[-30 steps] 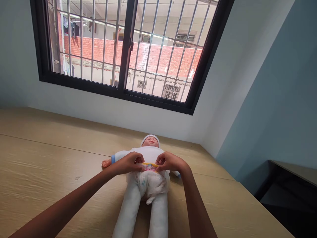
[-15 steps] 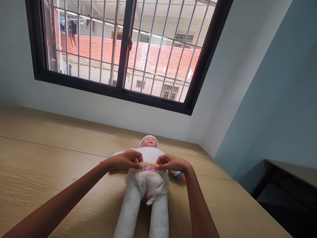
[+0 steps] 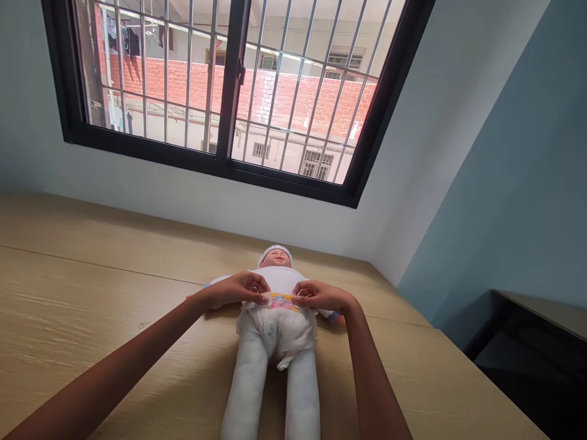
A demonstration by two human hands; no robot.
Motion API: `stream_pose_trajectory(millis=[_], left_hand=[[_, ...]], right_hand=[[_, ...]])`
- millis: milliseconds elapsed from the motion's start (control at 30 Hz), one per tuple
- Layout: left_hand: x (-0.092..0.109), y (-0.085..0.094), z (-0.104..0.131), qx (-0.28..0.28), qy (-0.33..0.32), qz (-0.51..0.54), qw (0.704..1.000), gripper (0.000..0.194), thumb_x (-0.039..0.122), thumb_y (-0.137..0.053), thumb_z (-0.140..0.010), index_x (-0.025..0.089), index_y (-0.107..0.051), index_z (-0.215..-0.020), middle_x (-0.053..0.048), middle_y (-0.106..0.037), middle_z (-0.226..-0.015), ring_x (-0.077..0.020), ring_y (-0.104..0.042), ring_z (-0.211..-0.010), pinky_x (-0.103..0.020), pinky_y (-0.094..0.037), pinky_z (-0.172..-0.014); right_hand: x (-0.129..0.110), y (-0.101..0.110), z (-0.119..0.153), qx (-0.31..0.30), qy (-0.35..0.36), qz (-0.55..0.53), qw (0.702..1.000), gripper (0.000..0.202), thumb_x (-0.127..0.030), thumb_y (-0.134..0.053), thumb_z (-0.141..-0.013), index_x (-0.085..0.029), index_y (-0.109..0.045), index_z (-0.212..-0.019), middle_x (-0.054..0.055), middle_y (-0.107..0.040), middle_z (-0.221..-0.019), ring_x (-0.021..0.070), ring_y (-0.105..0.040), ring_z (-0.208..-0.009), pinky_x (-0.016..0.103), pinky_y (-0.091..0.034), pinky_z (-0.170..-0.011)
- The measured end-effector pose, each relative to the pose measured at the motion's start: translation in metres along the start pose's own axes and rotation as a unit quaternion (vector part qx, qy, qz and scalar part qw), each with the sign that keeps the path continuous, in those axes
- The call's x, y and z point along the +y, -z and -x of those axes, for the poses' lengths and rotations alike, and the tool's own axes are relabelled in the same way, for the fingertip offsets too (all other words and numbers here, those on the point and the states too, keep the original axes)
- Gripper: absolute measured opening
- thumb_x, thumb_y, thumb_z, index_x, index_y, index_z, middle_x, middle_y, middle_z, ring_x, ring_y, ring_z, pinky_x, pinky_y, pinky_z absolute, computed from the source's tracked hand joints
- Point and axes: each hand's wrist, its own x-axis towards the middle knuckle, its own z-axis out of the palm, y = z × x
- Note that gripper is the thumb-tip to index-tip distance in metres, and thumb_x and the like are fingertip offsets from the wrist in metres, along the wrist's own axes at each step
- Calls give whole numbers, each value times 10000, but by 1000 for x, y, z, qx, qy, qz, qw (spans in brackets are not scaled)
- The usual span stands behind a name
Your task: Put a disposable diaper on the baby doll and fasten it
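Note:
A baby doll point(image 3: 279, 278) in a white top and cap lies on its back, its head towards the wall and its white legs towards me. Around its hips is a white diaper point(image 3: 293, 330) with a yellow and pink printed waistband. My left hand point(image 3: 247, 288) pinches the waistband at its left end, thumb against fingers. At the right end my right hand point(image 3: 316, 294) grips the same band in a like pinch. Both hands rest close to the doll's belly. A small white flap hangs between the doll's legs.
The doll lies on a wide wooden table point(image 3: 114, 330) with a seam running across it. Behind stands a wall with a black-framed, barred window point(image 3: 224, 160). A dark piece of furniture point(image 3: 541, 342) stands beyond the table's right edge.
The doll's hips and legs sit slightly further right in view, and both hands have shifted slightly up and right with the waistband. Each keeps its pinch; the view has tilted a little.

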Motion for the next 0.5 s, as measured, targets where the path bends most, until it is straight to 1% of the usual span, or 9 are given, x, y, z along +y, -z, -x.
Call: stream_pose_trajectory(millis=[100, 167, 233, 333, 433, 500], left_hand=[[4, 3, 1, 17, -2, -48, 999, 381, 518, -640, -732, 179, -646, -906, -15, -625, -839, -154, -541, -782, -246, -399, -671], [4, 2, 0, 30, -7, -86, 996, 393, 536, -613, -747, 177, -656, -899, -21, -627, -847, -160, -545, -785, -249, -403, -674], [4, -1, -1, 38, -14, -99, 994, 401, 542, -592, -761, 174, -658, -909, -30, -630, -864, -164, -547, -796, -247, -404, -675], [5, -8, -2, 39, -21, -101, 994, 376, 518, -602, -756, 170, -652, -888, -29, -617, -857, -158, -534, -793, -234, -393, -663], [9, -15, -1, 37, -4, -119, 992, 346, 509, -595, -750, 167, -631, -790, -2, -566, -776, -133, -482, -726, -219, -357, -607], [12, -18, 0, 38, 12, -133, 990, 354, 522, -574, -753, 170, -614, -761, 15, -522, -736, -118, -440, -684, -213, -326, -571]], right_hand=[[2, 4, 2, 14, -6, 20, 1000, 406, -552, -652, -725, -162, -606, -830, 6, -566, -769, 116, -465, -674, 228, -356, -577], [1, 5, 3, 15, -16, 42, 999, 402, -550, -657, -716, -157, -604, -784, -1, -548, -734, 117, -451, -666, 230, -342, -567], [-1, 4, 2, 7, -14, 48, 999, 409, -558, -654, -713, -157, -588, -752, -13, -514, -698, 109, -423, -640, 230, -316, -543], [-5, 0, 0, -10, 13, 25, 1000, 415, -565, -644, -722, -158, -570, -758, -23, -480, -692, 96, -385, -622, 226, -281, -522], [-6, -3, -3, -33, 31, 12, 999, 415, -561, -623, -745, -150, -585, -790, -24, -457, -688, 90, -354, -617, 225, -257, -517], [-6, -3, -4, -46, 31, 13, 998, 426, -567, -609, -755, -143, -594, -787, -26, -439, -668, 86, -336, -605, 226, -244, -513]])
